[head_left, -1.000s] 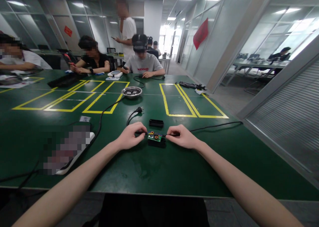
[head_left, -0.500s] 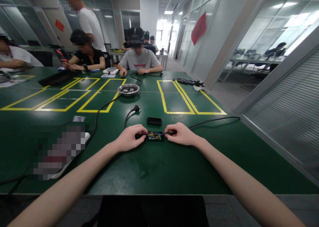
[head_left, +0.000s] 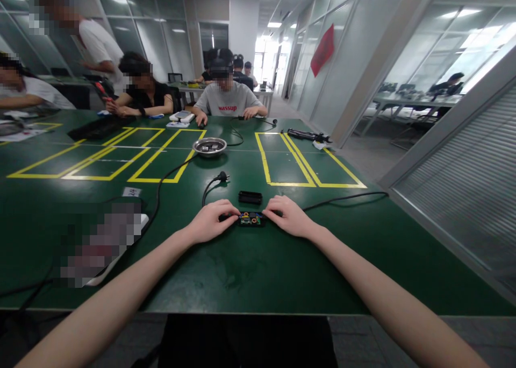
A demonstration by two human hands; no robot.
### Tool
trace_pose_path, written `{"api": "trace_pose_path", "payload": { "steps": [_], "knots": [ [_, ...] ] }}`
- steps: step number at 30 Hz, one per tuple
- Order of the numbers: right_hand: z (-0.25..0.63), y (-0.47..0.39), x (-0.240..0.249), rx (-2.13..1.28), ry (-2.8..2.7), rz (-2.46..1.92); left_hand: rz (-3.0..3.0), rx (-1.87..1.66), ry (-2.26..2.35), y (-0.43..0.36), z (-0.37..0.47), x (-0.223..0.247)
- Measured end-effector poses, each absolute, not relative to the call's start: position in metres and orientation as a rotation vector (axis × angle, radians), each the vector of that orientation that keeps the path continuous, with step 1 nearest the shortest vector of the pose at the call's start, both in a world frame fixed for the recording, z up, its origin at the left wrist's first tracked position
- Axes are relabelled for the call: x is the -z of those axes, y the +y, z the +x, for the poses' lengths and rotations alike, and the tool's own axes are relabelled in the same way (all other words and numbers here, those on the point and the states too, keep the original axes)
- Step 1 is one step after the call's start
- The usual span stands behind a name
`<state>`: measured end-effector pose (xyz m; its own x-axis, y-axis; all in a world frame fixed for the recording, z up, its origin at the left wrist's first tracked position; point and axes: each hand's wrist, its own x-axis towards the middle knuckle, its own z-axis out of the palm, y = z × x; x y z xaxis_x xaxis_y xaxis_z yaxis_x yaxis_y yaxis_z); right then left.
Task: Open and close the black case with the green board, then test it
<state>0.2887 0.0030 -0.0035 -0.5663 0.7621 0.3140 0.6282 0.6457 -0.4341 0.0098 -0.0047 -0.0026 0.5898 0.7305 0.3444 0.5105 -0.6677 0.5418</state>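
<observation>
A small black case (head_left: 252,220) lies open on the green table, showing a circuit board, copper-coloured rings and thin wires. My left hand (head_left: 212,220) pinches the case's left end, where a black cable enters. At the right end, my right hand (head_left: 288,216) has its fingertips pressed together at the other cable's entry. Just behind the case sits a black cover (head_left: 250,197), hollow side up. A black plug (head_left: 221,177) with metal pins rests behind my left hand. The fingers partly hide both cable ends.
A metal bowl (head_left: 210,147) with small metal parts stands farther back. A blurred-out object (head_left: 105,244) lies at the left beside a cable. Yellow tape marks the table (head_left: 226,271). A black tripod-like item (head_left: 306,135) is at the back right; people sit across.
My right fingertips have moved slightly left and up, onto the case's right end. My left fingertips are a little closer to the case. The standing person at the back has moved left.
</observation>
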Motion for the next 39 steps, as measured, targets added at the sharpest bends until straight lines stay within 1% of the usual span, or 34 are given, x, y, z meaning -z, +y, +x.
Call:
{"api": "trace_pose_path", "payload": {
  "steps": [3,10,14,20,25,28,39],
  "knots": [
    [0.284,0.003,0.008,-0.371,-2.357,-1.124,2.443,-0.798,0.988,-0.005,0.011,0.002],
    [0.281,0.003,0.005,-0.585,-2.342,-1.216,2.557,-0.735,0.925,-0.006,0.008,-0.002],
    [0.28,0.004,0.005,-0.421,-2.374,-1.223,2.659,-0.726,0.921,-0.009,0.007,-0.005],
    [0.281,0.006,0.015,-0.246,-2.224,-1.235,2.619,-0.717,1.03,-0.01,0.011,0.0],
    [0.281,0.012,0.024,-0.194,-2.275,-1.236,2.652,-0.505,1.243,-0.002,0.013,0.009],
    [0.278,0.014,0.028,-0.242,-2.263,-1.117,2.644,-0.445,1.246,-0.001,0.015,0.011],
    [0.274,0.014,0.025,-0.63,-1.992,-1.007,2.533,-0.699,1.094,-0.002,0.016,0.01]
  ]
}}
